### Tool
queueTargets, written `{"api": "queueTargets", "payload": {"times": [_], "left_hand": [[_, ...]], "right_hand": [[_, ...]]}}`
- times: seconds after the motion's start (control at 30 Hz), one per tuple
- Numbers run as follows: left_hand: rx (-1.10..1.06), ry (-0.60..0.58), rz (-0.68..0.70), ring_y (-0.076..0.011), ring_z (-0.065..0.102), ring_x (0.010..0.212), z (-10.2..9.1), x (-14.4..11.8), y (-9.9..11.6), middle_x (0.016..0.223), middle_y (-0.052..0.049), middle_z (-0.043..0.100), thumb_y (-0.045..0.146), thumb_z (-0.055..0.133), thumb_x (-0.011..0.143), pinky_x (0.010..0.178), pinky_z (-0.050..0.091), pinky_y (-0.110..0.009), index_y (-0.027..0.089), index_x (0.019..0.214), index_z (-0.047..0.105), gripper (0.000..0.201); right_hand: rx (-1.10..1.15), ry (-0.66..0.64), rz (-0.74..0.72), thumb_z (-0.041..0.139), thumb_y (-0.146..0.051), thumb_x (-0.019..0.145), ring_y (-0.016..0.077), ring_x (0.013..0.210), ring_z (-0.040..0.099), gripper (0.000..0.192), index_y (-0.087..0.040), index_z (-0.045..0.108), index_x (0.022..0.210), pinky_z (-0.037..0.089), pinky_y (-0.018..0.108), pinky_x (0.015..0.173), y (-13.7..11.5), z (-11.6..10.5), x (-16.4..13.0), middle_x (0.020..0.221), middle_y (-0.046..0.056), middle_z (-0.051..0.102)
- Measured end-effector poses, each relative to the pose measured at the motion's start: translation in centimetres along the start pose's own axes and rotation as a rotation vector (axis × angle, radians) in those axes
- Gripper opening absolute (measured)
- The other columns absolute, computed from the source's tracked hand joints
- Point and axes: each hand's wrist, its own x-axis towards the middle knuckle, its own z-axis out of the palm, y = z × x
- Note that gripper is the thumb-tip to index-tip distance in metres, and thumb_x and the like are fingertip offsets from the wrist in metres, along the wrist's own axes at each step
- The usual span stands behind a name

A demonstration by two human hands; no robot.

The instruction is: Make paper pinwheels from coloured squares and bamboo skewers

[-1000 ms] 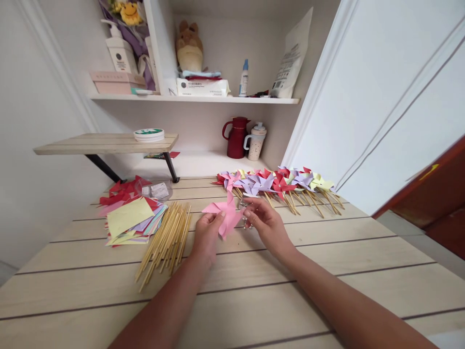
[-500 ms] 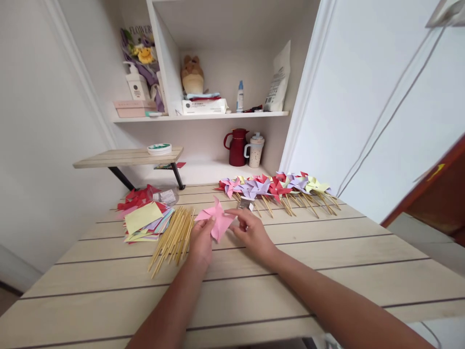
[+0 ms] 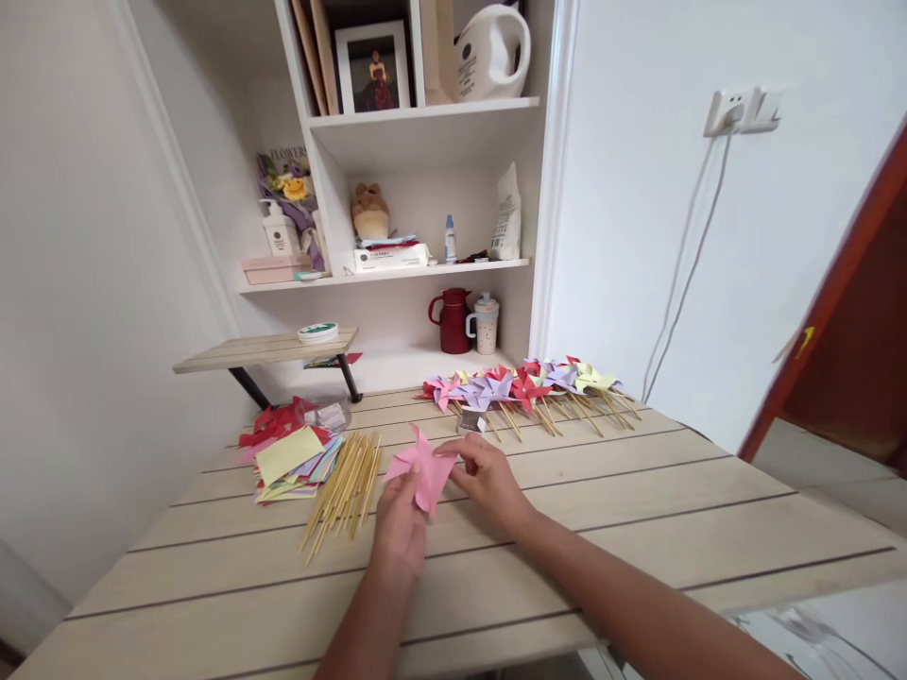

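A pink paper pinwheel (image 3: 429, 475) without a stick is held up over the table. My left hand (image 3: 401, 521) grips it from below, the thumb lying on its front near the middle. At its right blade, the thumb and index finger of my right hand (image 3: 490, 479) close on the paper edge; the other fingers are curled. Just left of my left hand lies a bundle of thin wooden sticks (image 3: 349, 480). Beyond my right hand sits a small dark-and-clear packet (image 3: 471, 421), its contents too small to make out.
Coloured paper squares (image 3: 289, 456) and red paper pieces (image 3: 280, 422) are stacked at left, near a clear plastic container (image 3: 330, 414). Several pinwheels on sticks (image 3: 528, 389) lie along the back right. A small raised shelf (image 3: 265, 350) stands back left. A red jug (image 3: 453, 323) and a cup (image 3: 486, 326) stand behind.
The camera view has tilted up and turned right, showing more shelves and a wall socket. My right thumb and index finger have come together on the pinwheel's right blade. My left hand keeps its hold.
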Motion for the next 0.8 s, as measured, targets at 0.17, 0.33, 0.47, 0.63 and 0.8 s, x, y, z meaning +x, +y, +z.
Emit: {"api": "queueTargets", "payload": {"times": [0.17,0.33,0.47,0.63,0.8], "left_hand": [[-0.037,-0.005,-0.011,-0.0164,0.063,0.072,-0.1,0.2,0.1,0.075,-0.004,0.071,0.035,0.087,0.058,0.063,0.046,-0.025,0.017,0.072,0.069,0.030],[-0.064,0.005,0.013,-0.0154,0.062,0.073,-0.1,-0.1,0.0,0.075,-0.002,0.070,0.030,0.086,0.058,0.070,0.048,-0.026,0.018,0.070,0.068,0.024],[-0.057,0.029,0.030,-0.0126,0.057,0.064,-0.1,-0.2,-0.1,0.070,0.000,0.066,0.027,0.085,0.056,0.063,0.046,-0.025,0.019,0.067,0.067,0.023],[-0.043,0.035,0.034,-0.0108,0.054,0.060,0.4,-0.6,0.2,0.068,0.001,0.066,0.026,0.085,0.054,0.060,0.042,-0.023,0.017,0.067,0.068,0.023],[-0.055,0.037,0.036,-0.0108,0.059,0.068,0.8,-0.9,0.3,0.076,-0.002,0.070,0.027,0.088,0.050,0.066,0.044,-0.022,0.016,0.069,0.070,0.028]], "right_hand": [[0.013,-0.079,-0.005,0.064,-0.015,0.081,0.0166,0.063,0.046,0.021,-0.025,0.078,0.094,0.041,0.029,0.062,-0.2,0.5,-0.5,0.070,0.001,0.053],[0.065,-0.043,0.050,0.068,-0.026,0.083,0.0168,0.063,0.047,0.010,-0.024,0.078,0.083,0.040,0.029,0.061,-0.1,0.7,-0.6,0.068,0.001,0.055],[0.114,-0.035,0.122,0.072,-0.041,0.082,0.0158,0.061,0.044,0.020,-0.022,0.077,0.076,0.037,0.028,0.059,0.1,0.5,-0.3,0.064,0.000,0.052],[0.140,-0.031,0.161,0.073,-0.045,0.080,0.0155,0.060,0.041,0.024,-0.022,0.078,0.075,0.033,0.028,0.057,-0.1,0.5,-0.3,0.061,-0.002,0.044],[0.162,-0.045,0.150,0.072,-0.046,0.081,0.0163,0.062,0.041,0.024,-0.023,0.079,0.077,0.033,0.028,0.059,-0.6,0.5,-0.4,0.063,-0.001,0.044]]}}
